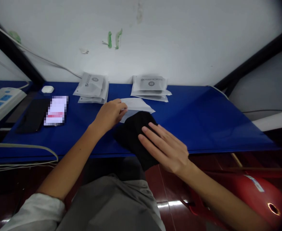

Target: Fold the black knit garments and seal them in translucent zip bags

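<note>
- In the head view, our left hand (111,114) pinches the near edge of a flat white plastic pouch (137,104) lying on the blue table cover (203,115).
- Our right hand (166,147) lies flat, fingers extended and slightly apart, on a black folded cloth (133,131) at the table's front edge.
- The cloth overlaps the pouch's mouth; we cannot tell whether any of it is inside.
- Near the wall lie a left stack of grey printed pouches (93,86) and a right stack of grey printed pouches (150,85), all flat, their contents hidden.

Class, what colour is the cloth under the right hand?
The cloth is black; the head view shows it best.
</note>
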{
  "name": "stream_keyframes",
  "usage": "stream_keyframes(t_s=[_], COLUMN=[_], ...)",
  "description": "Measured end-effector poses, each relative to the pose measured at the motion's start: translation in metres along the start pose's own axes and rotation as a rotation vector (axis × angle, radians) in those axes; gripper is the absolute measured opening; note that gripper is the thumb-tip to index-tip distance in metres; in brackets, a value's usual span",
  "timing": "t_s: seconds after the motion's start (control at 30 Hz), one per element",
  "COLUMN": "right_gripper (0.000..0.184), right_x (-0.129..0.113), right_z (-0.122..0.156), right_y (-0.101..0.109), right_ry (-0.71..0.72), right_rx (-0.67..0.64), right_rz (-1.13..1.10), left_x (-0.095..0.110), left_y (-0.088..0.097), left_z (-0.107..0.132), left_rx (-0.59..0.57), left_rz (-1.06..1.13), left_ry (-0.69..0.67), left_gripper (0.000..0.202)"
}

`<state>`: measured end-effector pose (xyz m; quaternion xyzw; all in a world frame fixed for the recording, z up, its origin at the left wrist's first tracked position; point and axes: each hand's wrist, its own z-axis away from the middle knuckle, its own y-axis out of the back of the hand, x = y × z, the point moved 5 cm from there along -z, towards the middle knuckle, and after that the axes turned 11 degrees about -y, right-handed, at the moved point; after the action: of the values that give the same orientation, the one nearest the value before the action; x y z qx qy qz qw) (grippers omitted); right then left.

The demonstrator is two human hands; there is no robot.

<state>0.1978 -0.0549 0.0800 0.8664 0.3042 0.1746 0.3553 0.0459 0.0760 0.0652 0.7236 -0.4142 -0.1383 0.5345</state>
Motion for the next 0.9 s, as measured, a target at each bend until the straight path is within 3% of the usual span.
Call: stream_keyframes(t_s=[0.17,0.33,0.6,0.8,0.9], right_gripper=[0.037,0.033,0.036,0.038,0.041], right_x=[0.022,0.032,0.033,0.045,0.047], right_z=[0.004,0.010,0.013,0.006,-0.004], right_y=[-0.022,-0.052,-0.072,-0.084,-0.097], right_ry=[0.001,0.022,0.089,-0.086,-0.201], right_rx=[0.056,-0.008,-0.188,-0.187,-0.249], right_rz=[0.005,0.031,0.036,0.074,0.075], left_x=[0.002,0.001,0.000,0.007,0.016], left_y=[0.005,0.006,0.002,-0.003,-0.009], left_z=[-0.003,-0.005,-0.008,-0.007,-0.006], left_rx=[0.031,0.095,0.116,-0.005,-0.089], left_rz=[0.100,0.117,0.105,0.038,-0.013], left_ry=[0.001,0.030,0.056,-0.014,-0.045], left_gripper=[0.020,0.016,0.019,0.023,0.024])
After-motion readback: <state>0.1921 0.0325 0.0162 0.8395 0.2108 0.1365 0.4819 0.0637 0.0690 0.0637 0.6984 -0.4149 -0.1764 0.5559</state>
